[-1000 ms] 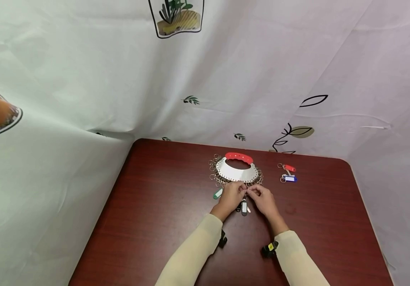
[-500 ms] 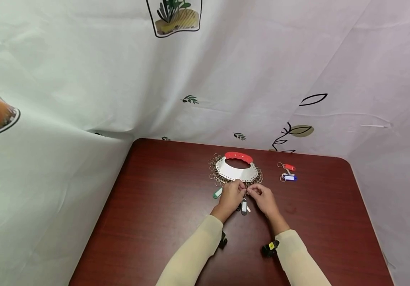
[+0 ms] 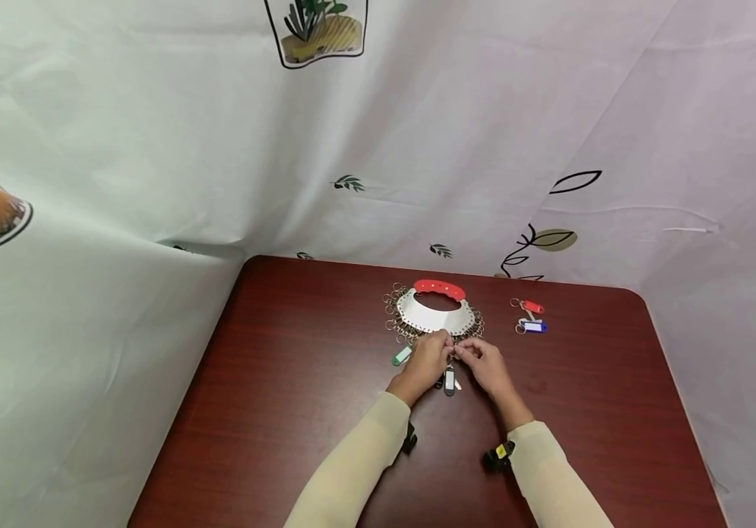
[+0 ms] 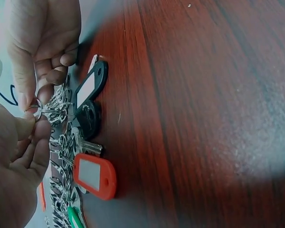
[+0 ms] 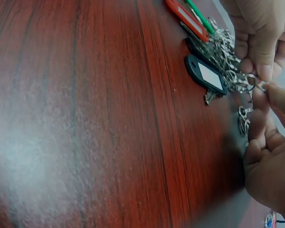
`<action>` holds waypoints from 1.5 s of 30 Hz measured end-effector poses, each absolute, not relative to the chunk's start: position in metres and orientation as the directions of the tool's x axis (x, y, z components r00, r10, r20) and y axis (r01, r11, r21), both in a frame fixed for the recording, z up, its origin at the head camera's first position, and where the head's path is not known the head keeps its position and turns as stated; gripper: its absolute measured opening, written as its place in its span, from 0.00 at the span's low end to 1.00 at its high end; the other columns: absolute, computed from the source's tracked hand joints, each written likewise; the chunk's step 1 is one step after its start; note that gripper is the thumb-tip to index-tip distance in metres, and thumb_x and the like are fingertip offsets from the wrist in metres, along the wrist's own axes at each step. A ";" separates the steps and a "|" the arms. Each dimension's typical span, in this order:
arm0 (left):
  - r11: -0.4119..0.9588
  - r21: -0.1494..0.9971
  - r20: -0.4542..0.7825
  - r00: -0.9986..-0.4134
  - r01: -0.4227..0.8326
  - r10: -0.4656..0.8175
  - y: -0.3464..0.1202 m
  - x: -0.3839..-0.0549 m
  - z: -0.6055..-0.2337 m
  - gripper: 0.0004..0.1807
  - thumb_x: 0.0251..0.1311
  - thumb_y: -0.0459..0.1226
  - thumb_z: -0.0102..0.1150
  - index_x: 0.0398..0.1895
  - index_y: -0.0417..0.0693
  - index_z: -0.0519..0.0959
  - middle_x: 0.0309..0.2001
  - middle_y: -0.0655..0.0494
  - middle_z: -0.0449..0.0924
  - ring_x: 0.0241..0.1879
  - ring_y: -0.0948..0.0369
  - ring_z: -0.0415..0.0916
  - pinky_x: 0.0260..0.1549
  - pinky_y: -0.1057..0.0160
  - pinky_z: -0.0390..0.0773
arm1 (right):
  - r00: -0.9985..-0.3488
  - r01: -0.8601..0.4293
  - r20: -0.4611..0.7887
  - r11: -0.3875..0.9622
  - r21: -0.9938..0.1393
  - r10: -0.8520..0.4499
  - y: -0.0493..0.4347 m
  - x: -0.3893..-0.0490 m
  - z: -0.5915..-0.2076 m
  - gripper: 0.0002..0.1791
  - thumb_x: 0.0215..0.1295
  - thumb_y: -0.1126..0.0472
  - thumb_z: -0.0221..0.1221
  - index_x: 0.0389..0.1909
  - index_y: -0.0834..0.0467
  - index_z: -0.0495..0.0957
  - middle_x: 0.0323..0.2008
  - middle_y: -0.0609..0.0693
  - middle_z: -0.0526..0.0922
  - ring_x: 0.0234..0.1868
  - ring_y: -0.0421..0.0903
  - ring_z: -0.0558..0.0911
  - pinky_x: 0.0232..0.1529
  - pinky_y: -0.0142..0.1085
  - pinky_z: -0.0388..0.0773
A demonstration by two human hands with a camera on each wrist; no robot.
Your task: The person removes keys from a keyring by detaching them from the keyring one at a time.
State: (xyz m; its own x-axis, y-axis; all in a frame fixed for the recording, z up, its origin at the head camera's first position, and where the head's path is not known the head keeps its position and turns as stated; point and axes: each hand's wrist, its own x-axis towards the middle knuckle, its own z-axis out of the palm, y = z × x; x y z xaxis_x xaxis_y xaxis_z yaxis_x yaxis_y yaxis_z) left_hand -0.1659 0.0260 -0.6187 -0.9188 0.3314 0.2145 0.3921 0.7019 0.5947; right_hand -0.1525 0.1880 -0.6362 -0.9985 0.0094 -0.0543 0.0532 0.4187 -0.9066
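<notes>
A white curved key holder [image 3: 435, 317] with a red handle [image 3: 440, 289] lies flat, its edge fringed with metal rings and clasps. At its near edge, my left hand [image 3: 428, 359] and right hand [image 3: 485, 368] meet fingertip to fingertip. Both pinch a small split ring [image 4: 38, 108] between thumb and fingers, seen close in the wrist views. Below the hands hang a black key tag [image 3: 449, 381] with a white label and a second black tag [image 4: 89, 118] beside it. A red tag [image 4: 94, 176] and a green tag [image 3: 402, 356] sit farther left along the holder.
To the right of the holder, a red tag [image 3: 532, 307] and a blue tag [image 3: 533, 327] lie with rings and keys on the dark red wooden table [image 3: 589, 396]. A pale patterned cloth [image 3: 378, 132] hangs behind the table and along its sides.
Both hands stay at the same ring, the left fingertips shifting slightly. The head view drifts a little; the holder and loose tags keep their places.
</notes>
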 end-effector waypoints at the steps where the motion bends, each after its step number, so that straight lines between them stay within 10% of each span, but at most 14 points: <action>1: 0.700 0.593 0.210 -0.915 0.399 0.344 0.026 -0.166 -0.618 0.06 0.66 0.33 0.65 0.31 0.48 0.78 0.30 0.58 0.83 0.33 0.62 0.81 0.35 0.69 0.77 | -0.998 0.054 -0.056 0.416 -0.908 0.009 0.188 -0.153 -0.637 0.06 0.68 0.65 0.66 0.39 0.65 0.85 0.32 0.57 0.87 0.29 0.32 0.76 0.34 0.27 0.73; 23: 0.616 0.681 0.156 -0.900 0.396 0.406 0.023 -0.175 -0.623 0.10 0.68 0.31 0.59 0.47 0.50 0.85 0.36 0.58 0.88 0.33 0.67 0.82 0.37 0.71 0.78 | -0.999 -0.010 -0.013 0.448 -0.894 -0.048 0.196 -0.149 -0.642 0.05 0.70 0.65 0.64 0.41 0.62 0.85 0.35 0.58 0.88 0.32 0.32 0.78 0.37 0.29 0.75; 45: 0.676 0.510 0.158 -0.830 0.532 0.535 0.022 -0.186 -0.629 0.05 0.69 0.35 0.63 0.35 0.52 0.86 0.35 0.61 0.86 0.38 0.66 0.83 0.40 0.70 0.79 | -0.996 -0.071 0.085 0.653 -0.754 -0.010 0.200 -0.151 -0.639 0.02 0.67 0.66 0.65 0.39 0.57 0.85 0.29 0.49 0.86 0.30 0.39 0.79 0.36 0.36 0.75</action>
State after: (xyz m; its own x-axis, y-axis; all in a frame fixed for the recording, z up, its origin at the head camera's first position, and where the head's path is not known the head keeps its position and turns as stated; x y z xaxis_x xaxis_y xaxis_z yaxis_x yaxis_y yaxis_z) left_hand -0.1856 0.0218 -0.6286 -0.8302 0.5347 0.1577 0.5322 0.6758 0.5100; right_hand -0.1513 0.1999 -0.6392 -0.9964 -0.0103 0.0845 -0.0707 0.6531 -0.7540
